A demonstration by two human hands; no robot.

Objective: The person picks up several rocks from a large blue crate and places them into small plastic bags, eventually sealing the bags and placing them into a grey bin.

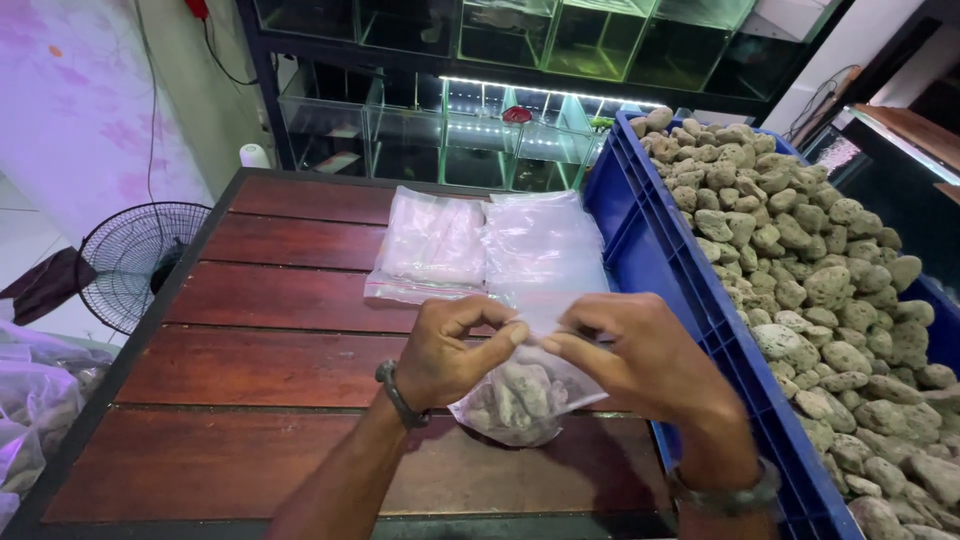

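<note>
A small clear plastic bag (pixel 520 400) holding several pale grey stones rests on the red-brown slatted table (pixel 270 370). My left hand (pixel 450 350) pinches the bag's top edge from the left. My right hand (pixel 650 355) pinches the same top edge from the right, so the fingertips of both hands nearly meet over the bag's mouth. Both wrists carry dark bands.
A blue plastic crate (pixel 650 250) heaped with porous grey stones (pixel 820 270) stands at the right, against the table. Flat stacks of clear bags (pixel 470 245) lie beyond my hands. Glass tanks (pixel 480 110) on a dark rack stand behind; a floor fan (pixel 135 260) is at the left.
</note>
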